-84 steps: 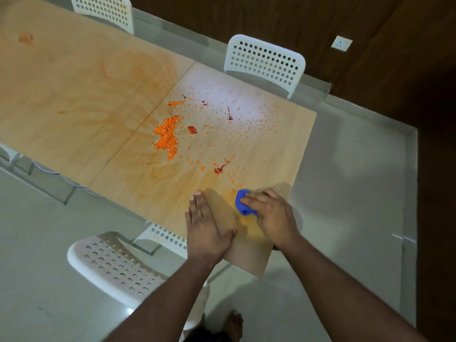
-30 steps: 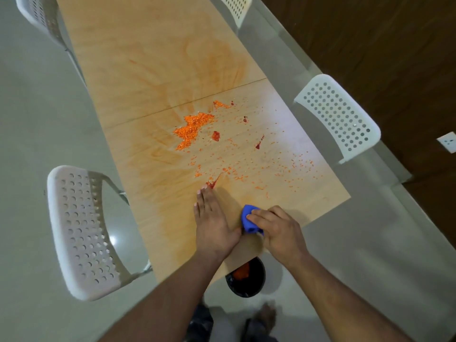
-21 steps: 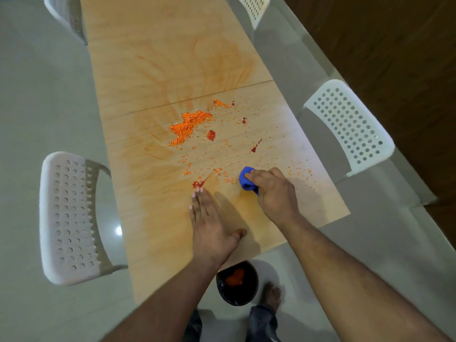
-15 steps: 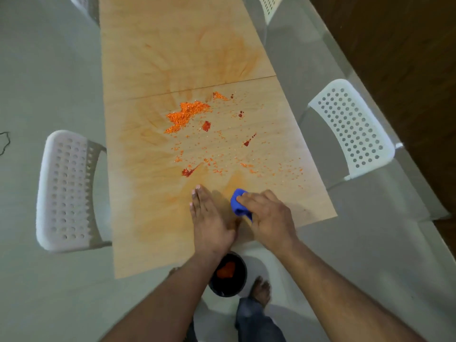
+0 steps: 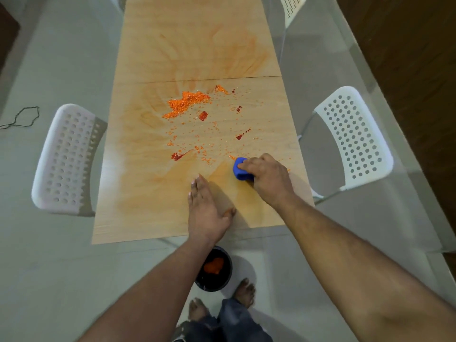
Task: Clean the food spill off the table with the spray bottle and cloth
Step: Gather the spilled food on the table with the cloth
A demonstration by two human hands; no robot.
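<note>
A black bin (orange scraps inside) sits on the floor under the table edge. The left hand lies flat on the wood, fingers straight and together. Just beyond, the right hand grips the blue cloth against the tabletop. Farther off lies the spill.
</note>
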